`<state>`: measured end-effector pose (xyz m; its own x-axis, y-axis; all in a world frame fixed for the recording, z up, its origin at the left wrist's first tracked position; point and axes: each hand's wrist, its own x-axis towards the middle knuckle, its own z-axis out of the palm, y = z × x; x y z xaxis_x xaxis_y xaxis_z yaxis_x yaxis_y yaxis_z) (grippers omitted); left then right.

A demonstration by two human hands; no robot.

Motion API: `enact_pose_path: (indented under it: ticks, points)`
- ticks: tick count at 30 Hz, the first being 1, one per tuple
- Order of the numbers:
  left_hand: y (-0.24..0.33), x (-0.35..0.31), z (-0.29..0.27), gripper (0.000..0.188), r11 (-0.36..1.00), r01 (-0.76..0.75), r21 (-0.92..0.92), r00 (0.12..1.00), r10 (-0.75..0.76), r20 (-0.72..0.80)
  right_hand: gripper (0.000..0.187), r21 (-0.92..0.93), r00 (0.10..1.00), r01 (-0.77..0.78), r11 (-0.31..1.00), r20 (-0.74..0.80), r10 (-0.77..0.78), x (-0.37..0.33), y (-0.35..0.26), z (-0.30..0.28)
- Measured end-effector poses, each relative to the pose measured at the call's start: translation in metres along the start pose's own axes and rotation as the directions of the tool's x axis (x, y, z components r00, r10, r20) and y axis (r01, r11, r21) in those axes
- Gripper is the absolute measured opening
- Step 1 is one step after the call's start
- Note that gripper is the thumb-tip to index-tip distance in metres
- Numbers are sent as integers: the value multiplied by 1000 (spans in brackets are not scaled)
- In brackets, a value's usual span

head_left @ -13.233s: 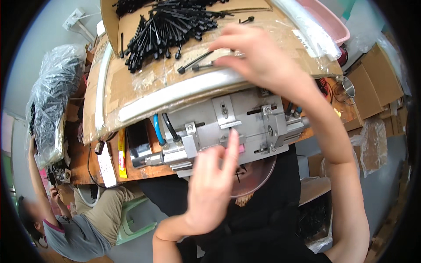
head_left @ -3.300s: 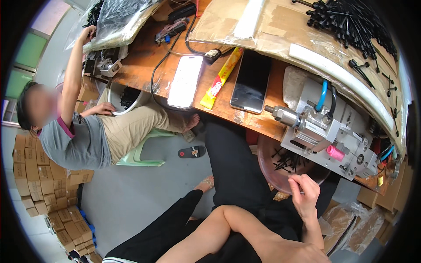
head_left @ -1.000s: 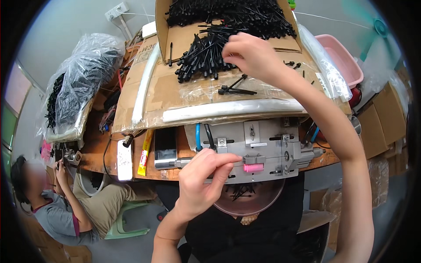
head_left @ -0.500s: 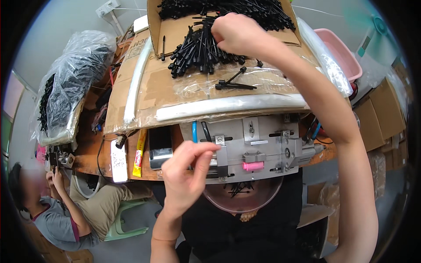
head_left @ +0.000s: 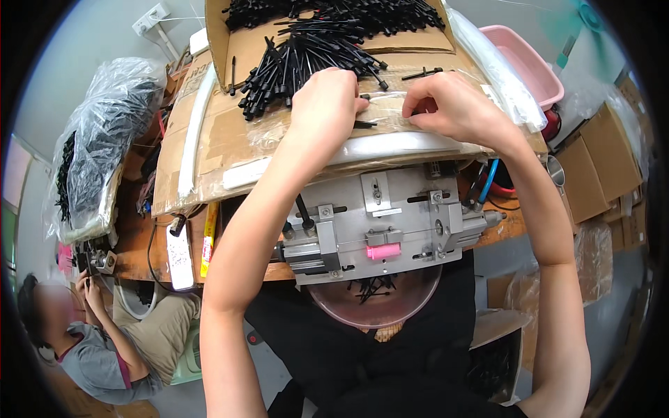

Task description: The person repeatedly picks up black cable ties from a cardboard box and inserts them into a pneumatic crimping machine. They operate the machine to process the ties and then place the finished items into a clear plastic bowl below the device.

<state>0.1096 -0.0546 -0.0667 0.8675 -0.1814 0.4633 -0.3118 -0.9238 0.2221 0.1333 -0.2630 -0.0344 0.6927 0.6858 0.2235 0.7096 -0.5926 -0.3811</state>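
Observation:
Both my hands are over the flattened cardboard, just in front of the pile of black plastic rods with knobbed ends (head_left: 286, 70). My left hand (head_left: 326, 104) bends downward over a few loose black rods (head_left: 365, 125), their ends showing beside its fingers. Its fingertips are mostly hidden, so its grip is unclear. To the right, my right hand (head_left: 453, 104) is curled with thumb and forefinger drawn together; a dark bit shows at the fingertips, too small to name. Another loose black rod (head_left: 423, 73) lies behind it.
Below the cardboard (head_left: 171, 171) stands a metal fixture plate (head_left: 348, 237) with clamps and a pink roller (head_left: 384, 251). A clear bowl (head_left: 411, 299) under it holds black rods. A plastic-wrapped bundle (head_left: 125, 104) and a seated co-worker (head_left: 104, 348) are left, a pink basin (head_left: 523, 63) right.
My left hand has moved from above the fixture up to the loose rods on the cardboard. My right hand has drawn back from the pile, toward me and to the right.

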Motion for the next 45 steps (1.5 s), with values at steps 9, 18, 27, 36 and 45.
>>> enact_pose_path:
  ticks: [9, 18, 27, 36, 45]
  points:
    - [19, -24, -12, 20, 907, -253, -338, 957, 285, 49, 13, 378, 967, -63, 924, -207, 150, -33, 16, 4]
    - [56, -85, -35, 20, 931, -152, -331, 960, 59, -274, 13, 764, 931, 7, 645, -240, 274, -67, -16, 24]
    - [91, -184, 6, 62, 925, -239, -296, 946, 153, -286, 21, 985, 949, -155, 71, 129, 289, -100, -55, 48]
    - [95, -192, 0, 57, 938, -249, -242, 960, 205, -190, 18, 963, 936, -230, 143, 178, 303, -108, -56, 44]
    - [103, -214, -12, 59, 763, -136, -632, 985, 171, -5, 13, 800, 853, -511, 316, 516, 72, -110, -44, 34]
